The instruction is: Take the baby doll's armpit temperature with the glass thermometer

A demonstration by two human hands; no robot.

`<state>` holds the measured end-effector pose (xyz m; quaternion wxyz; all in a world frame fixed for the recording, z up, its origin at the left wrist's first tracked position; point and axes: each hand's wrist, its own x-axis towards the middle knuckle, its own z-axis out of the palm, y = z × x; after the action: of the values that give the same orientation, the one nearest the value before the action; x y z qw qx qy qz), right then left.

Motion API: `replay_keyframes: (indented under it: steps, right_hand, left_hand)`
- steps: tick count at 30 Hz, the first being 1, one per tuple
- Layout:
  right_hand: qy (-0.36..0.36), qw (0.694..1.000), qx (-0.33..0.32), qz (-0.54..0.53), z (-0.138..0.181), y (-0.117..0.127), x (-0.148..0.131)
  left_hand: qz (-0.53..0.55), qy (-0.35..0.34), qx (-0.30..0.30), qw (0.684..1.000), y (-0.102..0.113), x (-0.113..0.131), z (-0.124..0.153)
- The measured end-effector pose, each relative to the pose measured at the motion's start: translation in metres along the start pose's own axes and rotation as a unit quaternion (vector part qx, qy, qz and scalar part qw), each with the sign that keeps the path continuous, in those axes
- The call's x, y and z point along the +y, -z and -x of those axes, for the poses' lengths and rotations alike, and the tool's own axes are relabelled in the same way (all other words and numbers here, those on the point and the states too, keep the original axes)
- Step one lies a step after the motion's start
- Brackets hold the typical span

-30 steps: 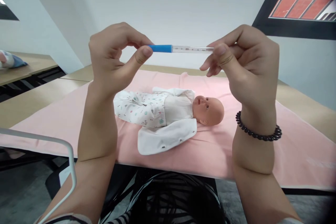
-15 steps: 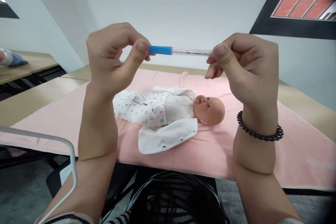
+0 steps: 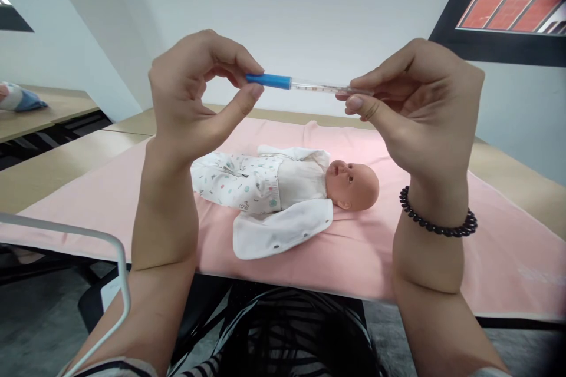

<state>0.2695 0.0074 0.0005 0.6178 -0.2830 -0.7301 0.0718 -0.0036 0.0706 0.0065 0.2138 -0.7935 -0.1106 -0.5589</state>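
A glass thermometer (image 3: 316, 88) with a blue end (image 3: 276, 81) is held level between my two hands, above the table. My left hand (image 3: 194, 94) pinches the blue end between thumb and fingers. At the clear end, my right hand (image 3: 424, 100) has its thumb and fingers closed on the tube and covers part of it. Behind and below lies a baby doll (image 3: 354, 185) on its back, head to the right. It wears patterned trousers (image 3: 247, 182) and an opened white top (image 3: 283, 227) spread beside it.
A pink sheet (image 3: 354, 265) covers the table under the doll. A pale bent tube (image 3: 119, 253) rises at the lower left, close to my left forearm. Another table (image 3: 66, 106) at the far left bears a partly seen bundle (image 3: 26, 99). A wall stands behind.
The fingers of both hands have shifted their grip on the thermometer. My right fingers have straightened and reach further along the clear end; the doll has not moved.
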Motion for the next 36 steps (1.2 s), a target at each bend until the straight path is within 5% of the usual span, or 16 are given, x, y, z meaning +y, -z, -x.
replay_keyframes:
  steps: [8,14,27,36]
  right_hand:
    - [-0.007,1.000,-0.023,-0.014,0.000,0.002,-0.004]
    - [-0.037,0.998,-0.042,-0.004,0.001,0.003,0.000]
    - [-0.013,0.997,-0.073,0.038,0.001,0.003,-0.007]
    - [-0.019,0.993,-0.079,0.084,0.000,0.004,-0.012]
  left_hand:
    - [0.045,-0.024,0.021,0.998,-0.003,-0.006,0.000]
    - [0.058,0.048,0.038,0.996,-0.002,0.005,0.001]
    - [0.043,0.089,0.006,0.995,-0.002,0.018,-0.001]
    - [0.078,0.048,0.027,0.995,-0.006,0.013,0.000]
